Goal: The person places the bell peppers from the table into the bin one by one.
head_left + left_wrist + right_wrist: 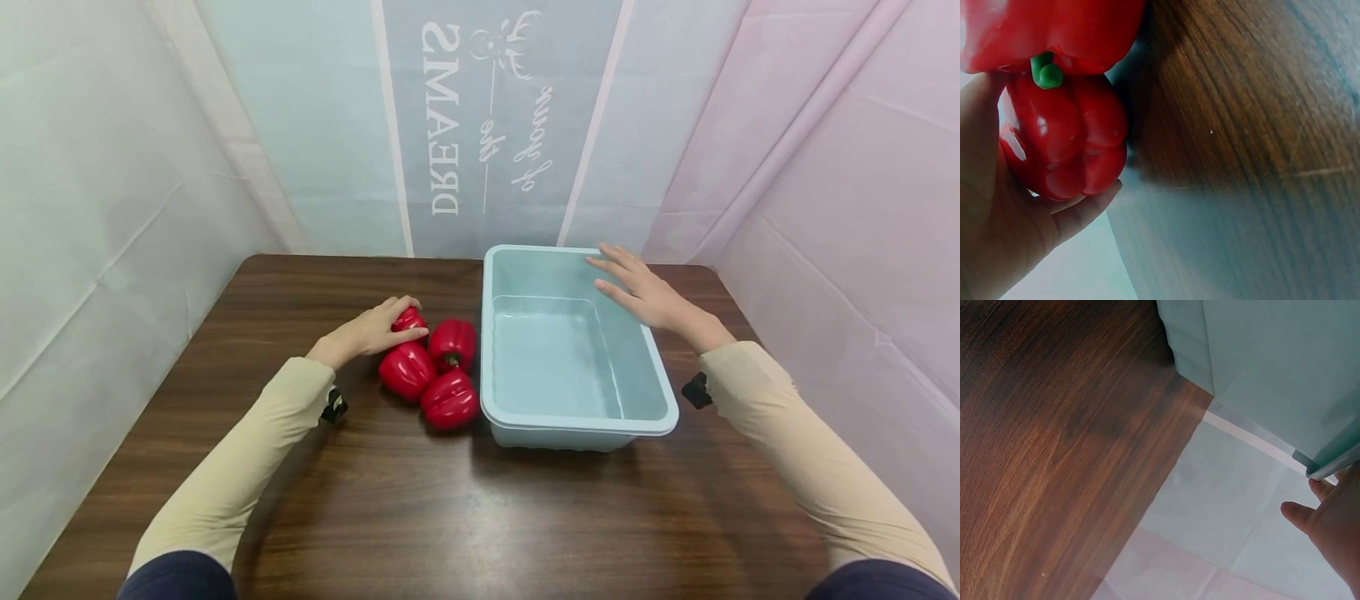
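Observation:
My left hand (pixel 372 328) grips a red bell pepper (pixel 409 319) at the back of a small cluster. In the left wrist view the thumb and fingers curl round this bell pepper (pixel 1063 140). Close against it lies another red pepper (pixel 1054 31) with a green stem. Two more peppers, one at the right (pixel 453 342) and one in front (pixel 450 402), complete the group. To their right stands a light blue plastic bin (pixel 573 423) with nothing inside. My right hand (pixel 643 292) has its fingers extended over the bin's far right corner, right at the rim.
Everything stands on a dark wood-grain table (pixel 375 517). Behind it hangs a pale curtain (pixel 337 125) with mirrored lettering, and light cloth walls (pixel 90 250) rise at both sides. The bin's far edge lies close to the table's back edge.

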The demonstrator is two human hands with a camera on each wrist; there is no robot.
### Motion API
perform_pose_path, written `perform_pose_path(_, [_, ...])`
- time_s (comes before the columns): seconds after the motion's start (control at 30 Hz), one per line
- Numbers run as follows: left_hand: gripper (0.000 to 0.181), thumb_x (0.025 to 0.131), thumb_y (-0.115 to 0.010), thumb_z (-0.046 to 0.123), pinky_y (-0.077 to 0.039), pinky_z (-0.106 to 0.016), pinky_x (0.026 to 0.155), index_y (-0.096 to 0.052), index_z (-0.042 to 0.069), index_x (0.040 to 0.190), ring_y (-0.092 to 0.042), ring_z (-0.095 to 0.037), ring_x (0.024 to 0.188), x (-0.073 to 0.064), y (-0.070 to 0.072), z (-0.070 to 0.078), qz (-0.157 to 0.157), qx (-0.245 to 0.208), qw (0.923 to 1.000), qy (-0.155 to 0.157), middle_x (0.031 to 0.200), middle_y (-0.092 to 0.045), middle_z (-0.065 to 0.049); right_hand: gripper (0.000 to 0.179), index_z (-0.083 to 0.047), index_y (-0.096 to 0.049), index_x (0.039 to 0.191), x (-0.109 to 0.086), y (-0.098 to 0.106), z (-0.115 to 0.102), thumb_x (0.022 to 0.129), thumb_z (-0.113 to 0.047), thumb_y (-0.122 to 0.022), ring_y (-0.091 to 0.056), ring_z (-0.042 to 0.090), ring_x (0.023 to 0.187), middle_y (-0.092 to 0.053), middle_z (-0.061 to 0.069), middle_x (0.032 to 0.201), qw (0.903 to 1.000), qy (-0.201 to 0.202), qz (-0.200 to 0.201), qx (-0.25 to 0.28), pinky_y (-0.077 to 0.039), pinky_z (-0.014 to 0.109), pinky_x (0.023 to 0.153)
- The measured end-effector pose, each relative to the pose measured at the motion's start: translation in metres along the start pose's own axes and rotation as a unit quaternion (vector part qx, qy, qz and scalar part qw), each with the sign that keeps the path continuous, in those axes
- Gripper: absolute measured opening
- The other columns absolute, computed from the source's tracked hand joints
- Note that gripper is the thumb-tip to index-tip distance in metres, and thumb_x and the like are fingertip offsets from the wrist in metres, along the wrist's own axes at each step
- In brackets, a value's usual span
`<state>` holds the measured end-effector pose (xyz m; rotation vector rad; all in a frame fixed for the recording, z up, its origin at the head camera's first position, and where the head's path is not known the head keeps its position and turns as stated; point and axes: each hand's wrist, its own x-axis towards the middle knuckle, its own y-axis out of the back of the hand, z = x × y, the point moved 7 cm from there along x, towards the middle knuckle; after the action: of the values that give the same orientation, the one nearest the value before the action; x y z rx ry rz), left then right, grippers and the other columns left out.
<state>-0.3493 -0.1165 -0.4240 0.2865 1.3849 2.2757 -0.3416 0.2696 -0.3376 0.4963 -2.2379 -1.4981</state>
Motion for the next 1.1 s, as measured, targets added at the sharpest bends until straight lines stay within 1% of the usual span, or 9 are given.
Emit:
perform_pose_path(0.37, [0.054,0.085,-0.053,0.057,-0.051,-0.038,0.075,-0.044,0.020,0.124,-0.057,-0.022,0.089,0.000,0.001,-0.001,0.008,-0.006,0.9999,-0.005,0.108,-0.049,-0.004,0.053,-0.020,-0.028,0.146,0.003,-0.001,0.001,0.098,-0.043,-0.036,0.003,0.031,0.143,-0.007,0.007,0.156,0.9999,-0.006,0.001,0.009,-0.004,0.063,0.108])
perform_pose_path(0.57, [0.051,0.085,-0.054,0.057,-0.050,-0.037,0.073,-0.045,0.022,0.121,-0.057,-0.022,0.086,0.001,0.001,-0.002,0.026,-0.002,0.9996,-0.013,0.106,-0.049,-0.004,0.053,-0.019,-0.029,0.146,0.004,-0.002,0.003,0.098,-0.042,-0.036,0.004,0.030,0.143,-0.007,0.008,0.156,0.9999,-0.002,0.001,0.016,-0.004,0.063,0.108])
perform_pose_path(0.7, [0.054,0.085,-0.054,0.056,-0.050,-0.037,0.074,-0.045,0.019,0.123,-0.057,-0.022,0.088,0.003,0.001,-0.003,0.035,-0.007,0.9992,-0.017,0.107,-0.049,-0.004,0.053,-0.019,-0.029,0.146,0.005,-0.002,0.006,0.098,-0.042,-0.036,0.004,0.029,0.143,-0.007,0.007,0.156,0.9997,-0.006,0.001,0.023,-0.003,0.063,0.108])
perform_pose_path(0.8, [0.055,0.085,-0.055,0.056,-0.051,-0.037,0.075,-0.045,0.019,0.124,-0.057,-0.022,0.089,0.004,0.004,-0.001,0.041,-0.014,0.9989,-0.018,0.108,-0.048,-0.004,0.053,-0.020,-0.029,0.146,0.006,-0.002,0.007,0.098,-0.042,-0.036,0.005,0.029,0.143,-0.006,0.007,0.156,0.9996,-0.008,0.001,0.026,-0.002,0.062,0.108])
perform_pose_path(0.97, [0.054,0.083,-0.056,0.056,-0.051,-0.036,0.073,-0.045,0.022,0.124,-0.056,-0.020,0.090,0.006,0.009,0.005,0.046,-0.025,0.9985,-0.015,0.109,-0.048,-0.001,0.053,-0.019,-0.028,0.146,0.006,0.000,0.008,0.099,-0.041,-0.035,0.006,0.029,0.143,-0.006,0.007,0.156,0.9995,-0.009,0.004,0.029,-0.001,0.062,0.108])
perform_pose_path(1.1, [0.056,0.084,-0.056,0.057,-0.051,-0.036,0.072,-0.044,0.021,0.124,-0.055,-0.021,0.090,0.007,0.010,0.007,0.049,-0.025,0.9984,-0.017,0.109,-0.047,-0.002,0.053,-0.018,-0.029,0.146,0.006,-0.001,0.008,0.099,-0.041,-0.036,0.006,0.028,0.143,-0.007,0.007,0.156,0.9994,-0.009,0.006,0.033,0.000,0.061,0.109])
